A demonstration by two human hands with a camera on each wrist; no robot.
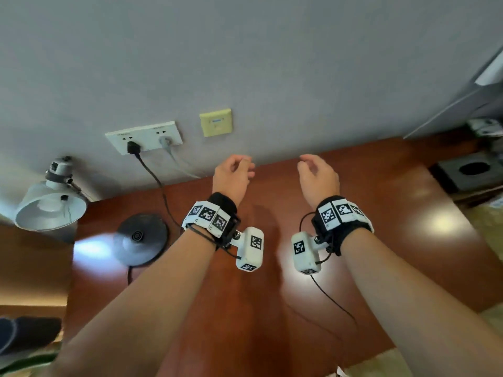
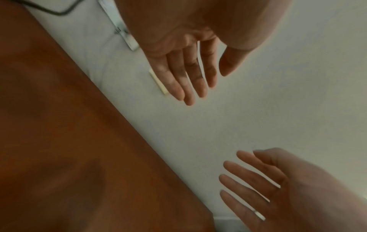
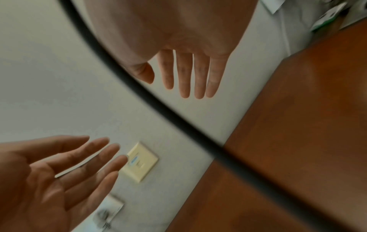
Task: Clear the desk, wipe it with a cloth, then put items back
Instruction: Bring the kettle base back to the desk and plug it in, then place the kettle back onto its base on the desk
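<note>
1. Both my forearms fill the near part of the head view, each wrist strapped with a marker-covered camera band.
2. My left hand [image 1: 233,174] hangs over the back edge of the desk [image 1: 381,240] with fingers relaxed and nearly straight, holding nothing; the left wrist view shows the palm bare.
3. My right hand [image 1: 317,176] is just beside it, apart from it, fingers loosely spread, also holding nothing.
4. No cloth shows in any view, so I cannot tell where it is.
5. On the desk, at its left end, sits a black round kettle base [image 1: 140,238], with its cord running up to a plug in the white wall socket [image 1: 144,137]. I judge it light, rigid and smooth; I would take it by the rim with fingers under the edge and mind the tethered cord.
6. At the left a white desk lamp [image 1: 50,202] leans over the desk end. It looks top-heavy, so I would hold it by the neck, not the shade.
7. At the far right lies a dark square holder [image 1: 471,172] with an oval opening, likely a tissue box: stiff, light, best lifted by its two sides.
8. Glossy reddish wood between these things is bare and will be slippery under a cloth.
9. A yellowed wall plate [image 1: 215,122] sits above the hands.
</note>
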